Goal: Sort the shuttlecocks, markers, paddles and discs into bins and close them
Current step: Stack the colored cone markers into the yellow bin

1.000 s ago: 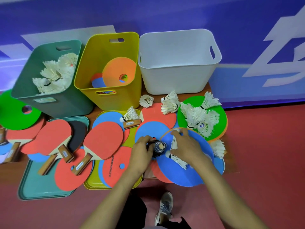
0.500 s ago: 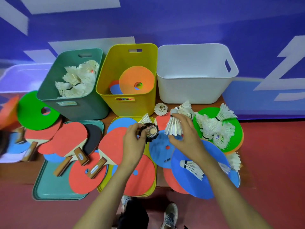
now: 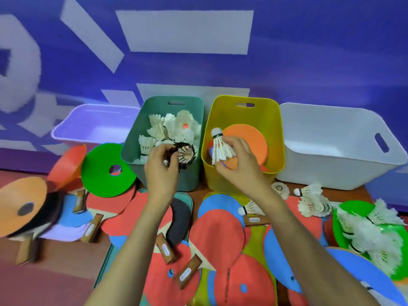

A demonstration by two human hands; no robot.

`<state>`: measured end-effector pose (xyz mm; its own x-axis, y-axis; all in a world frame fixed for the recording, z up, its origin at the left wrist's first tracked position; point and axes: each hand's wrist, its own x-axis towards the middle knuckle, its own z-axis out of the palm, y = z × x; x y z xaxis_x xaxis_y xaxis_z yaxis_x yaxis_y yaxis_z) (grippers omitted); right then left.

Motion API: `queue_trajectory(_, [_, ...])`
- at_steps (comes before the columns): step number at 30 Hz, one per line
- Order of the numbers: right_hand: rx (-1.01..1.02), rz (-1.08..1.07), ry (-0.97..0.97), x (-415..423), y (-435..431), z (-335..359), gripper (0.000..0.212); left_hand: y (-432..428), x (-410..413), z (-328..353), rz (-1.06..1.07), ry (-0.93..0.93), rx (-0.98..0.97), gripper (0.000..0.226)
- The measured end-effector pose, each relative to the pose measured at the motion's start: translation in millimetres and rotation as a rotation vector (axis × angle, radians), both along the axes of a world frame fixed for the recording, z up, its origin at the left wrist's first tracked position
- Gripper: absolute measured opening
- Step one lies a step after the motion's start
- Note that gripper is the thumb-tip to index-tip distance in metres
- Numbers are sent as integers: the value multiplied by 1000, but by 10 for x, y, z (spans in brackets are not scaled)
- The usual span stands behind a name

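Note:
My left hand grips a dark shuttlecock over the front edge of the green bin, which holds several white shuttlecocks. My right hand holds a white shuttlecock, cork end up, above the yellow bin that contains an orange disc. Red paddles and blue discs lie in front of the bins. More white shuttlecocks are heaped at the right on a green disc.
An empty white bin stands at the right and a pale purple bin at the far left. A green disc and an orange disc lie to the left. Teal and yellow trays sit under the paddles.
Both hands have risen from the pile on the table to the bins, each carrying its shuttlecock. The camera has turned left, bringing the purple bin into view.

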<state>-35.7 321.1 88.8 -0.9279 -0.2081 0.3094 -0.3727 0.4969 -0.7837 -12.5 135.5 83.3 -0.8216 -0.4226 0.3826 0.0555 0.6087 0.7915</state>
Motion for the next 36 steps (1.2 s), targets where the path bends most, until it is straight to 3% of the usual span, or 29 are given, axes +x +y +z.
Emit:
queue_trajectory(3, [35,14,1,-300,-426,56,48,-487,-250,51,-8,33,-84,17])
queue_trajectory(10, [221,-5,-113,-874,-1011,73,44,-1305,-850,-37,-33,-99,-234,17])
queue_trajectory(15, [257,-25,-164,-1245,-1248,26,40,-1421,-1280,-139,-55,-129,-134,20])
queue_trajectory(23, [314,-108,-113,-1958,-1629,2,37,-1538,-2033,-188,-89,-229,-362,37])
queue_trajectory(29, [509,-204,-281,-2422,-1752,-133,44,-1509,-2329,-405,-147,-532,-670,36])
queue_trajectory(33, [505,-214,-437,-2599,-1790,-273,47,-1497,-2474,-482,-205,-570,-716,38])
queue_trajectory(36, [421,-265,-537,-2658,-1789,-362,51,-1467,-2522,-520,-321,-656,-600,53])
